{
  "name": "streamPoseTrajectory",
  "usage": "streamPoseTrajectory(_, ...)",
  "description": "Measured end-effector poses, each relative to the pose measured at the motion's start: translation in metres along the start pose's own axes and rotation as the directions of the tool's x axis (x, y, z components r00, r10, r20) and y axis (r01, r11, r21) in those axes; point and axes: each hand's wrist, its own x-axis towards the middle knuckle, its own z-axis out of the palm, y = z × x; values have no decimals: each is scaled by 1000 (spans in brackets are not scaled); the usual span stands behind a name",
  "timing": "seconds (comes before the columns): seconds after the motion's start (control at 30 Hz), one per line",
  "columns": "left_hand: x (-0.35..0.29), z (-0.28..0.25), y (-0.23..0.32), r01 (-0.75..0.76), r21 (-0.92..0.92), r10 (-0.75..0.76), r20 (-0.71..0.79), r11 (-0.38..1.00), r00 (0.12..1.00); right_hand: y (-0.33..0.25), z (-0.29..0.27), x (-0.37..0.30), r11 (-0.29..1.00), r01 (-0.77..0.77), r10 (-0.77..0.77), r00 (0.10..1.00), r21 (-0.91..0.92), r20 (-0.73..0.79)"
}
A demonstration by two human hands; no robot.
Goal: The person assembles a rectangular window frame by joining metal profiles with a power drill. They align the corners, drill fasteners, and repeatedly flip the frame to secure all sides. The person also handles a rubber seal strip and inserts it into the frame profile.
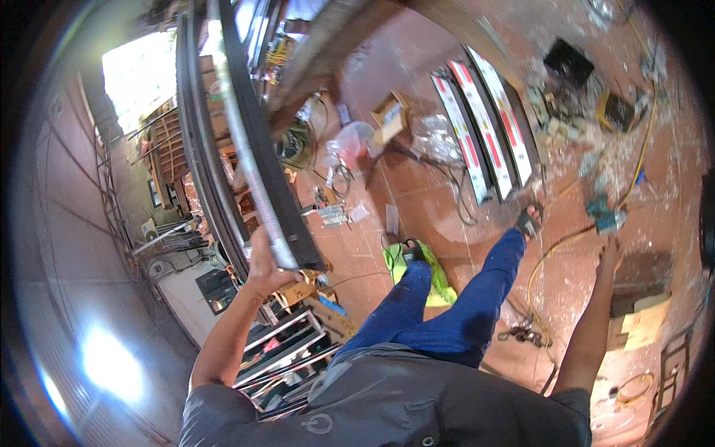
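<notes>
On the left, my left hand [262,270] is closed round the near end of a long dark metal profile [261,156] with a pale, shiny strip along its side. The thumb lies against the end, and the profile slants up and away. Beside it runs another long dark profile [197,134]. My right arm reaches out to the right, and my right hand [610,255] is low there, close to a teal power tool [607,216]. It is small and blurred, and whether its fingers touch the tool is unclear.
Three dark bars with white and red film [484,123] lie on the tiled floor ahead. A yellow cord [648,141] winds along the right. A bright green cloth [439,287] lies near my feet. An open cardboard box [391,115] and a wooden beam [328,52] are farther off.
</notes>
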Motion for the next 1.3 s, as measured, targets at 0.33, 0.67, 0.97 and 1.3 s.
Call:
streamPoseTrajectory(0.33,81,-43,-40,379,-634,94,582,674,808,-53,11,-268,989,133,-149,796,70,587)
streamPoseTrajectory(0.67,102,-3,-72,-162,-448,350,377,879,858,-265,106,-677,830,492,-452,314,265,835)
streamPoseTrajectory(0.97,-98,5,-277,127,-337,-348,-750,933,562,-272,141,-720,688,717,-489,347,109,800)
streamPoseTrajectory(1.3,-153,59,-442,-12,-928,-324,118,-372,939,-283,150,-663,957,285,-194,473,58,859)
